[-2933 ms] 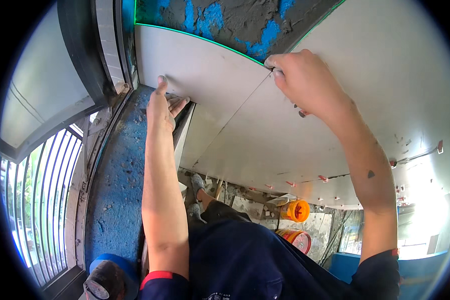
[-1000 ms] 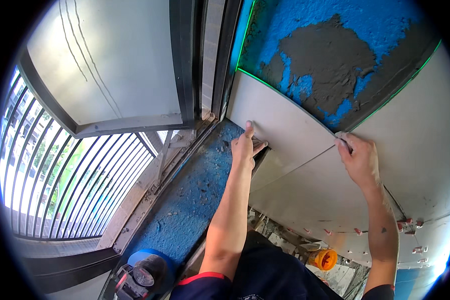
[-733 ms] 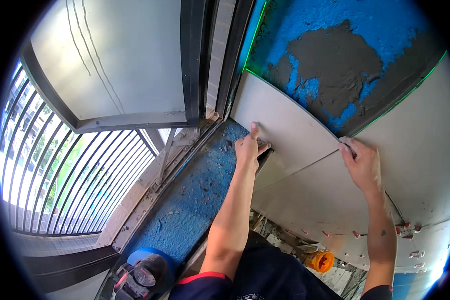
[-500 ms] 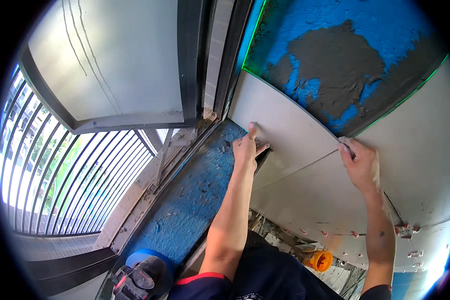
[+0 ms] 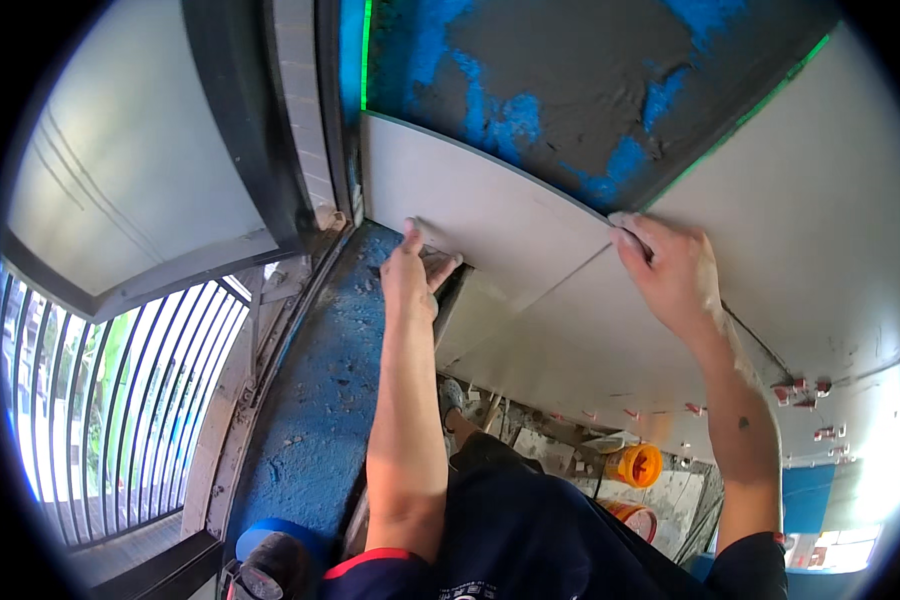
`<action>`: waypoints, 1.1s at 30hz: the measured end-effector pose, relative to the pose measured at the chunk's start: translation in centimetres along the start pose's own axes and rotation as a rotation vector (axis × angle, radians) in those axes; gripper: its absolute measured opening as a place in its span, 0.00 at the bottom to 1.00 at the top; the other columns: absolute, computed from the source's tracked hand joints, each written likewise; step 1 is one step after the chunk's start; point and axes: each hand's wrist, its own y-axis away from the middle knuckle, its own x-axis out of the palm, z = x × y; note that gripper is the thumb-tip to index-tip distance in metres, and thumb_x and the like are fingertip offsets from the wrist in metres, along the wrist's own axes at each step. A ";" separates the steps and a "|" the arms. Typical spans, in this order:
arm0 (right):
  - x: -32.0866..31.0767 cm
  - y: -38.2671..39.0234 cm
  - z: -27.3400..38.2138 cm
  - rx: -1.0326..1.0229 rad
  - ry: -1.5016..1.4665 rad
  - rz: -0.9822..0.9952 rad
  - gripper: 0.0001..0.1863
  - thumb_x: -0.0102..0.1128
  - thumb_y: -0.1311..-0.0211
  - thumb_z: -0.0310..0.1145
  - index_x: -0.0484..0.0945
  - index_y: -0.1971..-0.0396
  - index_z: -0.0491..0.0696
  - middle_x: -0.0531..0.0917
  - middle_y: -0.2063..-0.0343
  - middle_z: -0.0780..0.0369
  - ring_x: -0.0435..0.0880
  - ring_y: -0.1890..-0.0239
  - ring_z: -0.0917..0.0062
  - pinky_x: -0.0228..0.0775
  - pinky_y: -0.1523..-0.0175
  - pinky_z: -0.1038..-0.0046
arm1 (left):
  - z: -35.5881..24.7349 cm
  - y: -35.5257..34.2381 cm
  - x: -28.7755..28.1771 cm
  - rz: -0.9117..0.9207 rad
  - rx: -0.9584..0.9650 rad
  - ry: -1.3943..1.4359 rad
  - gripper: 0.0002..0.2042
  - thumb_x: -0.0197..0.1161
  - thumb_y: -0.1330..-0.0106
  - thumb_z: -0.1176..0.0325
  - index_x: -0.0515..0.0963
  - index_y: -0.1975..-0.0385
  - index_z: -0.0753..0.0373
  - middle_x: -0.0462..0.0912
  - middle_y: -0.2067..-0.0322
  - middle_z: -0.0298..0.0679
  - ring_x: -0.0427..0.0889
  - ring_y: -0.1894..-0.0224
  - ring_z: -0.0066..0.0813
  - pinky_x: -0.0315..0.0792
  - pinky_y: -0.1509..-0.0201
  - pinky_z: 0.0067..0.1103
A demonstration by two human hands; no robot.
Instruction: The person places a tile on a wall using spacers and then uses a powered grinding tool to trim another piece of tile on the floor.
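A large pale grey wall tile [image 5: 505, 200] lies against the wall below a patch of dark grey mortar [image 5: 570, 60] spread over a blue coating. My left hand [image 5: 410, 275] grips the tile's lower edge, thumb up on the face and the other fingers partly hidden at the edge. At the tile's upper right corner, my right hand [image 5: 672, 265] pinches the edge where it meets the neighbouring tile [image 5: 770, 220]. A thin seam runs between the two tiles. Bright green lines run along the mortar's left and right borders.
To the left are a blue-coated ledge [image 5: 315, 400], a dark-framed window panel [image 5: 140, 150] and a barred railing [image 5: 120, 400]. A power tool with a blue disc [image 5: 280, 560] rests on the ledge. Below stand an orange bucket [image 5: 634, 466] and red tile clips [image 5: 800, 390].
My view has shifted, so the tile and both hands appear farther left and a second bucket shows below. Both hands keep their places on the tile.
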 end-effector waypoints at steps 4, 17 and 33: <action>0.3 0.0 -0.5 -0.055 0.005 -0.004 0.08 0.58 0.43 0.33 0.81 0.66 0.49 0.82 0.77 0.56 0.81 0.75 0.61 0.74 0.68 0.65 | 0.1 0.0 0.2 -0.053 0.008 0.013 0.21 0.55 0.32 0.55 0.71 0.58 0.73 0.79 0.72 0.47 0.82 0.74 0.38 0.80 0.68 0.22; 0.7 0.2 -1.6 -0.102 -0.035 -0.010 0.07 0.56 0.42 0.34 0.80 0.69 0.49 0.81 0.79 0.58 0.80 0.77 0.60 0.73 0.69 0.63 | 0.0 0.0 0.0 0.018 0.019 -0.070 0.27 0.52 0.31 0.51 0.67 0.55 0.78 0.75 0.61 0.53 0.81 0.59 0.42 0.79 0.56 0.23; 1.3 1.2 -2.1 -0.141 0.000 -0.024 0.10 0.56 0.41 0.39 0.78 0.64 0.50 0.81 0.79 0.59 0.81 0.76 0.63 0.73 0.70 0.63 | 0.1 0.1 0.2 0.002 0.024 -0.130 0.28 0.54 0.33 0.48 0.69 0.62 0.77 0.75 0.66 0.49 0.81 0.63 0.38 0.78 0.57 0.21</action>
